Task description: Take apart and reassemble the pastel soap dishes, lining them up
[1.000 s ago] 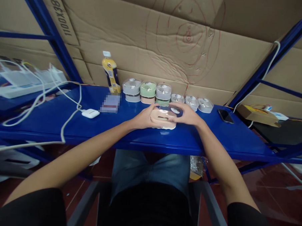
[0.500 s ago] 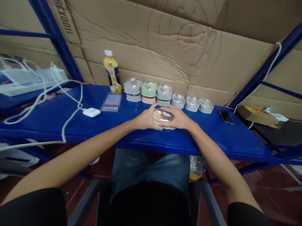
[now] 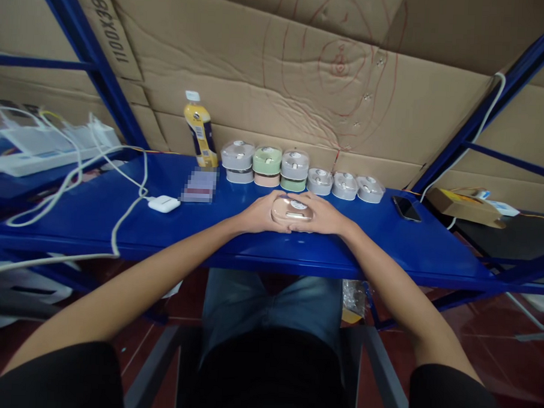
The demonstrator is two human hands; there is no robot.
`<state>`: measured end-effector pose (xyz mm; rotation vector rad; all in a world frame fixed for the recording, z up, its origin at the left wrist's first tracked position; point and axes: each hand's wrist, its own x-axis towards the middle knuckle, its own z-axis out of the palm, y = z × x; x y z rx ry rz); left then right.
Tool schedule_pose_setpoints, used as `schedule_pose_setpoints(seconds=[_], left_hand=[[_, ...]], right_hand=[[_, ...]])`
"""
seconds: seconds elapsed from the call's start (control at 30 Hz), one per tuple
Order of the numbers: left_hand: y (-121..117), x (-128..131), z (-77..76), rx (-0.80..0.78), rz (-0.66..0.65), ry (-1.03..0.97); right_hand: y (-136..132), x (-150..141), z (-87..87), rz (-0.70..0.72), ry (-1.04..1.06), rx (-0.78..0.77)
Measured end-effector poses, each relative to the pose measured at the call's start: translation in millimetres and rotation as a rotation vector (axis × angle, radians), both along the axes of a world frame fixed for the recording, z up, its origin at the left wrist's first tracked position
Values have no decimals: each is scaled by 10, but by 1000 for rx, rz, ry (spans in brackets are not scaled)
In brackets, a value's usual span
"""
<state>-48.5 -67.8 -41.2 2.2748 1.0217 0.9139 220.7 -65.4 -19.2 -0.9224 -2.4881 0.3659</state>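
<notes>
A small peach-coloured box with a clear lid (image 3: 293, 211) is held between my two hands, low over the front half of the blue table (image 3: 342, 249). My left hand (image 3: 261, 214) wraps round its left end, and my right hand (image 3: 326, 216) closes round the right end. The clear lid lies over the peach body, with a pale round label on top. Just behind my hands are similar lidded boxes: a grey one (image 3: 237, 156), a green one (image 3: 267, 161) and another grey one (image 3: 295, 165), each stacked on a second box.
Single grey boxes (image 3: 345, 186) continue the row rightward. A yellow drink bottle (image 3: 200, 132) stands at the back left, near a blurred-out packet (image 3: 199, 186), a white earbud case (image 3: 164, 204) and white cables (image 3: 143, 180). A phone (image 3: 406, 208) lies at the right, by an open carton (image 3: 463, 207).
My right hand has brought the clear lid leftward and down over the peach body. Both hands have closed in round the box; my left hand stays at its left end.
</notes>
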Motion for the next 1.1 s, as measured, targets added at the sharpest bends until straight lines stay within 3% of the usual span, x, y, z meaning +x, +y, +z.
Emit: schedule_pose_setpoints(seconds=[0.17, 0.3, 0.37, 0.47, 0.53, 0.6, 0.7, 0.83, 0.93, 1.0, 1.1], left_hand=[[-5, -22, -17, 8, -1, 20], [-8, -53, -30, -51, 25, -28], [-7, -56, -29, -73, 58, -22], [5, -45, -29, -78, 83, 9], [17, -37, -35, -72, 86, 27], [31, -35, -48, -64, 87, 34], [49, -41, -72, -45, 81, 34], [64, -50, -96, -22, 77, 41], [68, -51, -97, -14, 74, 46], [64, -48, -89, -10, 70, 52], [44, -41, -62, -6, 68, 62]], right_hand=[[-99, 207, -52, -4, 26, -9], [-37, 577, 74, -86, 187, 62], [115, 894, 207, -274, 305, 155], [436, 1355, 392, -725, 374, 318], [634, 1535, 446, -1043, 335, 299], [773, 1589, 435, -1247, 263, 197], [859, 1535, 368, -1361, 154, 105], [825, 1439, 355, -1449, 90, 165], [760, 1290, 396, -1365, 63, 368], [733, 1081, 394, -1114, -6, 474], [727, 638, 311, -670, -213, 421]])
